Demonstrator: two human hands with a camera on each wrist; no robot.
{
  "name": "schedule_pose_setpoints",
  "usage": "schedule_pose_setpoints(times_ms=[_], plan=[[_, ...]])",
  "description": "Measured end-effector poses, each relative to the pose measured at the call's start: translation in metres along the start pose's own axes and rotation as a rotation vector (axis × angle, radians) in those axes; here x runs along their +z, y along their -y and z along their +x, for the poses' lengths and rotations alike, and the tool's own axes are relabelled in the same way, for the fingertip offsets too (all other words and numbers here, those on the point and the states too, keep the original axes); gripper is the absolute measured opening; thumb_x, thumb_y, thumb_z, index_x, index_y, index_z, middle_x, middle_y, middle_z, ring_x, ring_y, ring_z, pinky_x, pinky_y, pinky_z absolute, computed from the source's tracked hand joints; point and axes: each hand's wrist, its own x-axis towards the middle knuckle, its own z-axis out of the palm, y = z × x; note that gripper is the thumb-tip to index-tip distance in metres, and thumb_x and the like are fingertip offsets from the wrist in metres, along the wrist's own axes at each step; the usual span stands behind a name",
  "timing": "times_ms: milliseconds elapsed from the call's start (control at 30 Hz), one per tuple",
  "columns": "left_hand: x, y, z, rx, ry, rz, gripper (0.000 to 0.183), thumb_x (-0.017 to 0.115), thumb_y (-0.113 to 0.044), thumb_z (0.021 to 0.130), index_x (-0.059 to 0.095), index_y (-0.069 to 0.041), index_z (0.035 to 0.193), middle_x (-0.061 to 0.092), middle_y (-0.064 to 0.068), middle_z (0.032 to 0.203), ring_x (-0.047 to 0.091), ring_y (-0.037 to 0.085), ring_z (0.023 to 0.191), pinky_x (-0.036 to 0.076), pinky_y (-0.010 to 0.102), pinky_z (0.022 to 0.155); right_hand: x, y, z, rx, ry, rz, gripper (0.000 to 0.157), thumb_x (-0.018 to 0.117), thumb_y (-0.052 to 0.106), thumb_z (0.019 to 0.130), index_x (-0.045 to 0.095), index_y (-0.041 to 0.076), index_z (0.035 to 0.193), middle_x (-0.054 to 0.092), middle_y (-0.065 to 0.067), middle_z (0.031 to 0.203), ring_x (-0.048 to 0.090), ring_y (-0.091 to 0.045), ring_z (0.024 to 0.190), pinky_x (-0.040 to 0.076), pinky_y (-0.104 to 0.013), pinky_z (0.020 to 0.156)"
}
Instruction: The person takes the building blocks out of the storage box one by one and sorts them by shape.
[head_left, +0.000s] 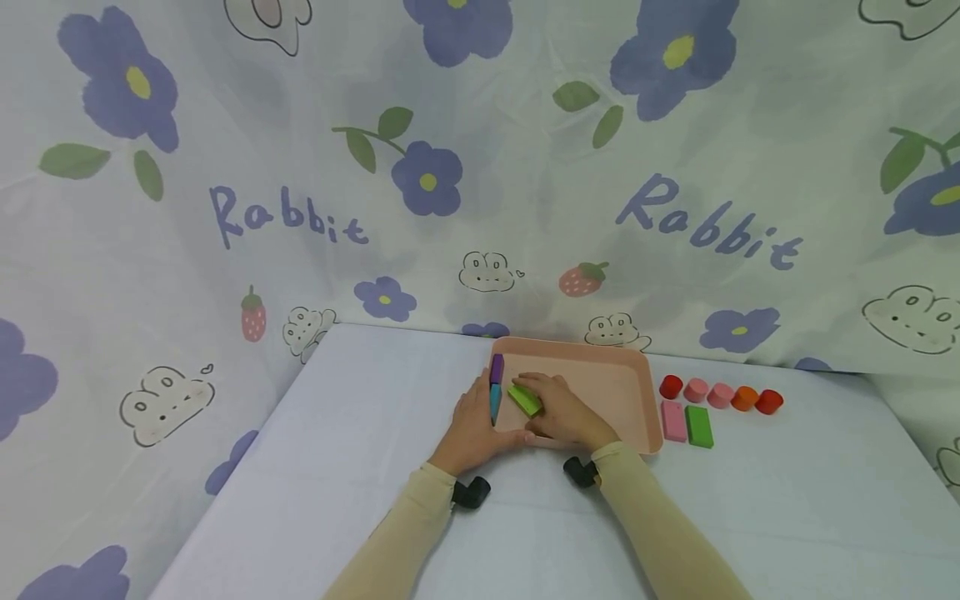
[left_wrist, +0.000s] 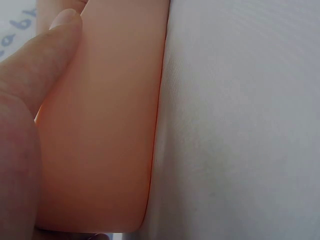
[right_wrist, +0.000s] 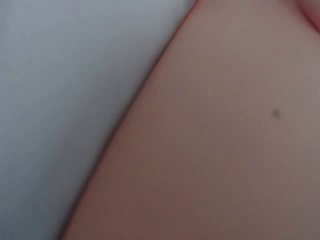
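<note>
In the head view, a peach tray (head_left: 607, 383) lies on the white table. My right hand (head_left: 564, 410) pinches a lime-green block (head_left: 524, 400), tilted over the tray's left part; its contact with the tray floor cannot be made out. My left hand (head_left: 480, 429) rests at the tray's front left corner, fingers straight along the left side and thumb stretched along the front rim. Near those fingers, a purple block (head_left: 497, 368) and a blue block (head_left: 495, 398) line the left wall inside. The left wrist view has the thumb (left_wrist: 57, 42) against the tray wall (left_wrist: 105, 125).
Right of the tray stands a row of several small red, pink and orange cylinders (head_left: 721, 395). In front of them lie a pink block (head_left: 673, 421) and a green block (head_left: 700, 427). A patterned curtain (head_left: 480, 167) hangs behind the table. Blurred tray wall (right_wrist: 200, 130) fills much of the right wrist view.
</note>
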Motion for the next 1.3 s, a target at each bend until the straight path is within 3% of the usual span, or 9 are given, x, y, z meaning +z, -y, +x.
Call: schedule_pose_setpoints(times_ms=[367,733,1067,1300], plan=[[-0.0001,-0.0012,-0.0006,0.005,-0.013,-0.014,0.126,0.079,-0.06,0.078,0.005,-0.002,0.161,0.014,0.018,0.166,0.014,0.036,0.152,0.01,0.054,0.122,-0.003,-0.0041,0.0015,0.038,0.012,0.033,0.071,0.078,0.005,0.083,0.05,0.01,0.148,0.049,-0.004,0.151,0.046,-0.024,0.112,0.043,-0.041,0.098],[-0.0005,-0.0023,-0.0016,-0.004,-0.016,-0.012,0.124,0.08,-0.058,0.078,0.006,-0.003,0.161,0.015,0.017,0.166,0.015,0.036,0.152,0.01,0.054,0.122,-0.0027,-0.0014,0.0005,0.08,-0.007,0.062,0.064,0.08,0.007,0.085,0.055,0.009,0.143,0.062,0.001,0.127,0.048,-0.021,0.106,0.045,-0.039,0.096],[0.0016,-0.0003,-0.0009,-0.009,-0.014,-0.008,0.125,0.079,-0.06,0.077,0.005,-0.003,0.161,0.015,0.017,0.166,0.015,0.036,0.152,0.01,0.055,0.122,-0.0042,0.0008,-0.0022,0.11,-0.015,0.055,0.065,0.081,0.009,0.084,0.055,0.007,0.143,0.06,-0.002,0.131,0.049,-0.022,0.11,0.046,-0.041,0.101],[0.0022,-0.0009,0.0,-0.032,-0.007,0.002,0.126,0.079,-0.061,0.077,0.004,-0.005,0.162,0.013,0.017,0.167,0.014,0.036,0.152,0.009,0.055,0.122,-0.0073,0.001,-0.0052,0.107,-0.06,0.035,0.063,0.083,0.01,0.082,0.057,0.004,0.14,0.06,-0.005,0.13,0.052,-0.021,0.107,0.049,-0.039,0.096]])
